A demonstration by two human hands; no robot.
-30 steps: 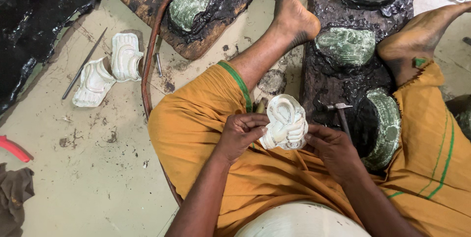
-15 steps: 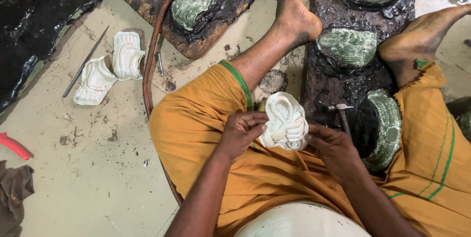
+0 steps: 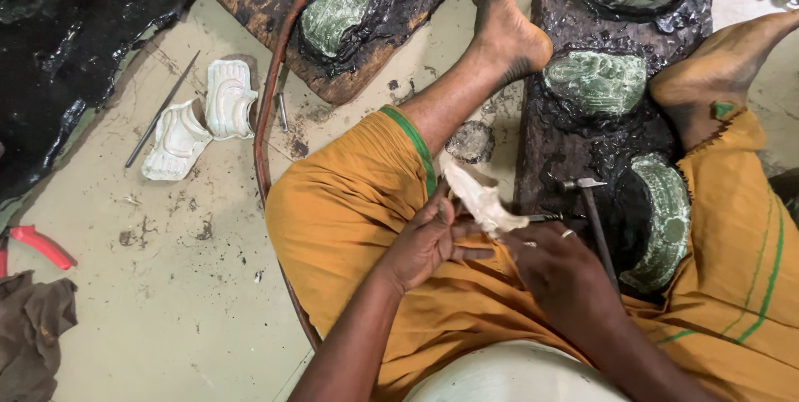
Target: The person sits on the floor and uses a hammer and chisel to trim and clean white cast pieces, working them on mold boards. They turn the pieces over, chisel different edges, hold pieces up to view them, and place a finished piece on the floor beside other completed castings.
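Head view: both hands (image 3: 491,248) grip white embossed piece (image 3: 481,200).

Single head-worn camera, looking steeply down, close over lap and floor (one view only)

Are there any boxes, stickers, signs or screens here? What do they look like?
None in view: no packages, labels, signs or screens.
Only the hands holding a pale metal piece, green-grey pieces on dark boards, and two white pieces on the floor.
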